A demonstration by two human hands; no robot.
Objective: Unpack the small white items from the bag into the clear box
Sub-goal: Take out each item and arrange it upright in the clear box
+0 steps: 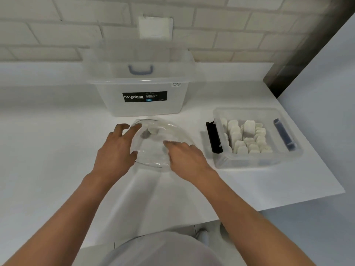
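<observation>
A clear plastic bag [159,135] lies on the white table in front of me, with one small white item [153,130] showing inside near its far end. My left hand [115,150] rests on the bag's left edge, fingers spread, thumb on the plastic. My right hand [184,156] presses on the bag's near right part, fingers curled onto the plastic. To the right stands a small clear box [221,162] holding several small white items [247,137].
A large clear Megabox tub [142,104] stands behind the bag, its lid with a blue handle [141,70] leaning on the brick wall. The small box has a black clip [214,137] on its left and a blue clip [284,135] on its right. The table's right edge runs diagonally.
</observation>
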